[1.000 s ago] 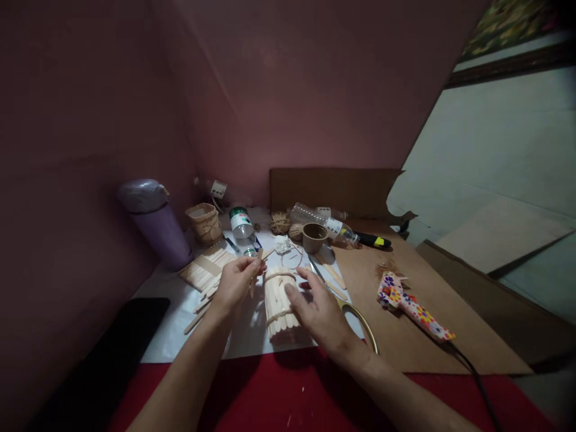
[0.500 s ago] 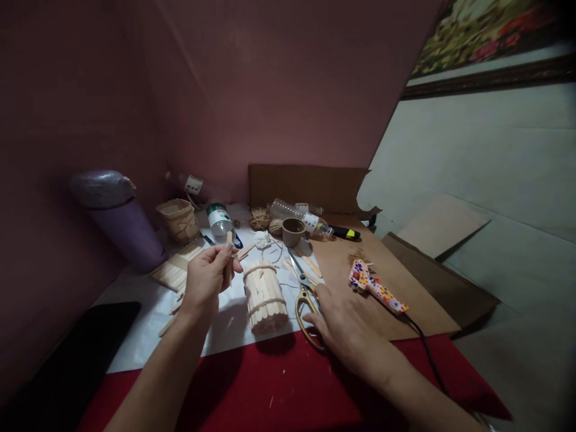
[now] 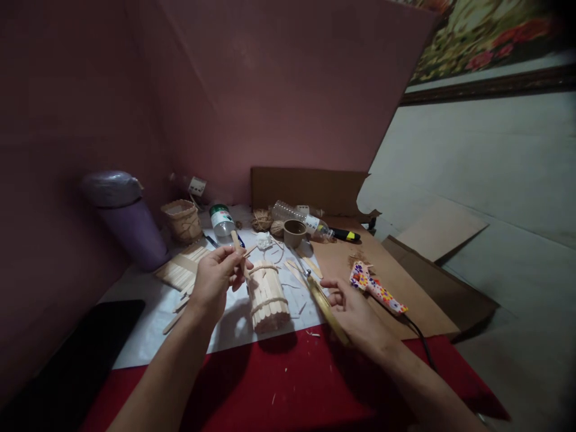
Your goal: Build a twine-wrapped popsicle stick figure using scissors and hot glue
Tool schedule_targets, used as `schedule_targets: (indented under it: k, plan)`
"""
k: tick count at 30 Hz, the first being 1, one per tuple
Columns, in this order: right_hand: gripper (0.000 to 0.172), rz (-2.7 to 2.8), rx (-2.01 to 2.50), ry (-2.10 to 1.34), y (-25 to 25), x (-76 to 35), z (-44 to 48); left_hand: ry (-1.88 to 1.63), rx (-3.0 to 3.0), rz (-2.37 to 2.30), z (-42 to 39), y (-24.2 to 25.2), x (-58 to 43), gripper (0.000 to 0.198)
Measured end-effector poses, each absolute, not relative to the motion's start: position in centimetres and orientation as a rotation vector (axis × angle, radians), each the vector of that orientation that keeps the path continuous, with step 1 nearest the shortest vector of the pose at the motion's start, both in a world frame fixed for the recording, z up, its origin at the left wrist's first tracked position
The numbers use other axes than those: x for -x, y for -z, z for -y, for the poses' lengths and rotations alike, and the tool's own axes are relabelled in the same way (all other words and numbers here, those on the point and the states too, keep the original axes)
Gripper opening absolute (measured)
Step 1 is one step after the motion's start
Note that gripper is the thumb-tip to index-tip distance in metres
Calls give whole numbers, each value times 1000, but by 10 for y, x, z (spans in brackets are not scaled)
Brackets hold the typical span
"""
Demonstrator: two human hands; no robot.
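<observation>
My left hand point(image 3: 216, 279) pinches a single wooden craft stick point(image 3: 237, 245) upright above the white sheet. Just right of it stands a round holder point(image 3: 267, 296) made of craft sticks bound with twine. My right hand point(image 3: 353, 312) is closed on gold-handled scissors point(image 3: 321, 300), lifted off the table with the blades pointing towards the far left. A flower-patterned glue gun point(image 3: 378, 289) lies on the brown cardboard just beyond my right hand, its cord running to the right.
A flat panel of sticks point(image 3: 180, 268), a small woven basket point(image 3: 182, 220), a purple flask point(image 3: 126, 219), a green-capped bottle point(image 3: 221, 219), twine balls point(image 3: 263, 221), a brown cup point(image 3: 294, 233) and a clear bottle point(image 3: 301, 216) crowd the far side. A dark phone point(image 3: 85, 348) lies at left.
My right hand left the stick holder, went to the scissors on the table and lifted them. My left hand kept its stick and stayed near the holder.
</observation>
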State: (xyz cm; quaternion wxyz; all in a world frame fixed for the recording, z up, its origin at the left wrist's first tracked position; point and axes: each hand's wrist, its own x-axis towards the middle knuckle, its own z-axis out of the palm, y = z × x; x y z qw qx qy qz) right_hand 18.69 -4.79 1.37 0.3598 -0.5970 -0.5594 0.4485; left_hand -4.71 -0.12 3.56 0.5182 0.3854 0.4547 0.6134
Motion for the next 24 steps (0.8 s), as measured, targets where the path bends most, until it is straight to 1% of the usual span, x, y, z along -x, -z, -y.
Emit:
schedule_targets:
  k: [2,3,6,9,12,15,21,24]
  plan:
    - [55,1326,1405,-1372,-24,-182,56,-1454,-902,-1058,2,-36,47,24]
    - [58,1293,1348,-1439,-29,-180,60,-1444,-895,-1031,2,-36,47,23]
    - [55,1243,1204,-1637,-40,-171,66,-1431,-869,-954,3,-36,47,21]
    - [62,1240,1043,-1764,-39,-162,67,-1448,-833,-914,5,-37,47,18]
    - [69,1313,970,-1742,-30,-154,69,-1474,-813,-891,6,-39,49,18]
    - [73,1405,1001,-1649,-25,-150,72,-1479,-800,-890,7,-40,51,18]
    - [67,1514,1069,-1463,-19,-151,64,-1372,-945,-856,11,-45,47,17]
    - [65,1553,1022,-1439,-15,-151,59,-1268,-1043,-841,16,-46,43,19]
